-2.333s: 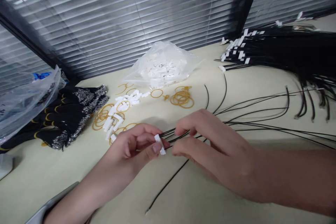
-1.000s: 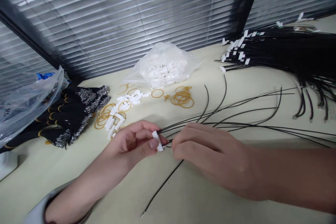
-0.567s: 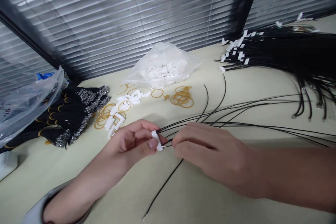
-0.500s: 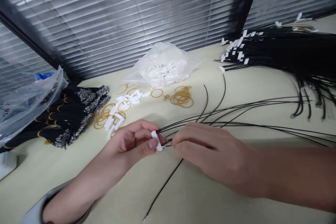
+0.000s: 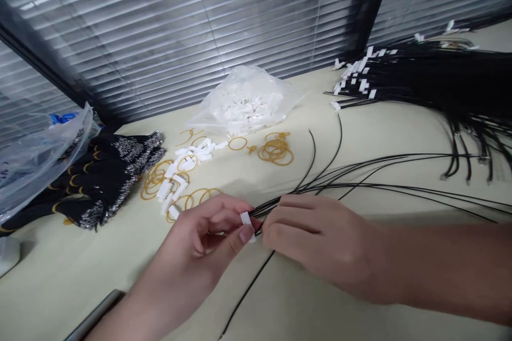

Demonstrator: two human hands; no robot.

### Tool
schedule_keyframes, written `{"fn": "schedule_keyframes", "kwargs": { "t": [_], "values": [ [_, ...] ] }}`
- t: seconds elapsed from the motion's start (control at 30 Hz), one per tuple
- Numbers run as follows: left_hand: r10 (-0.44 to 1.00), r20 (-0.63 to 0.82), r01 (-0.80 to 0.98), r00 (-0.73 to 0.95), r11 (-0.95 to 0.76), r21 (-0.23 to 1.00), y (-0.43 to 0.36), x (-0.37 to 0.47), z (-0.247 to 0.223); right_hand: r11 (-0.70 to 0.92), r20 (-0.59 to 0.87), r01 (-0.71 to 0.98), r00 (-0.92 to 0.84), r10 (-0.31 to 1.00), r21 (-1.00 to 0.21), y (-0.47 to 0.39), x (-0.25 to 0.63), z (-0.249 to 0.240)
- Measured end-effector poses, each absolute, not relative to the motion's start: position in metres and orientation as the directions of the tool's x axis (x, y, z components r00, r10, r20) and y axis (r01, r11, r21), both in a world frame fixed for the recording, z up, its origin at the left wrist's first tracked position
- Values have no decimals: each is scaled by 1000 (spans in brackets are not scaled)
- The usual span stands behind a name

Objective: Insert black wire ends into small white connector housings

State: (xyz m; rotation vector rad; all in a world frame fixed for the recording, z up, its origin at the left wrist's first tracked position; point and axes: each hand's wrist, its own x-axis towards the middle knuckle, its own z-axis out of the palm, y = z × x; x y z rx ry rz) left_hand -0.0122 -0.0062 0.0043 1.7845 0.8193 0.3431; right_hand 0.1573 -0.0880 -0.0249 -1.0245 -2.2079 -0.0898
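Between thumb and fingers, my left hand (image 5: 218, 237) pinches a small white plastic connector housing (image 5: 246, 219). Several thin black wires (image 5: 268, 205) run into its right side and trail off to the right across the table. Close beside it, my right hand (image 5: 316, 237) is closed on a black wire near the housing; its fingertips are partly hidden behind the knuckles. One loose black wire (image 5: 248, 292) with a metal end slants down toward the front from under my right hand.
A clear bag of white housings (image 5: 248, 106) stands near the blinds. Loose white housings (image 5: 176, 181) and yellow rubber bands (image 5: 276, 150) lie left of centre. Bundled black wires with metal tips (image 5: 120, 170) are at left; finished-looking black harnesses (image 5: 432, 74) are piled at right.
My left hand and the housing have shifted slightly right and down, closer to my right hand. The housing has turned a little, and the gap between the hands is smaller.
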Motion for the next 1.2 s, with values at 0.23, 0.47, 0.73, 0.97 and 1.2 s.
{"fn": "schedule_keyframes", "kwargs": {
  "t": [0.23, 0.47, 0.73, 0.97, 1.2],
  "values": [
    [688, -121, 359, 716, -214, 909, -1, -11, 8, 655, 629, 735, -427, 650, -178, -90, 148, -21],
    [601, -184, 321, 778, -128, 938, 6, -16, 6, 624, 374, 730, -516, 771, -280, -90, 147, -24],
    [630, -188, 267, 753, -31, 963, 14, -20, 4, 521, 386, 808, -403, 830, -277, -91, 152, -21],
    [671, -343, 302, 657, 182, 936, 16, -23, 10, 607, 593, 700, -322, 738, -375, -82, 162, -22],
    [703, -352, 298, 618, 204, 932, 16, -26, 11, 504, 618, 695, -109, 778, -512, -82, 163, -25]
  ]
}}
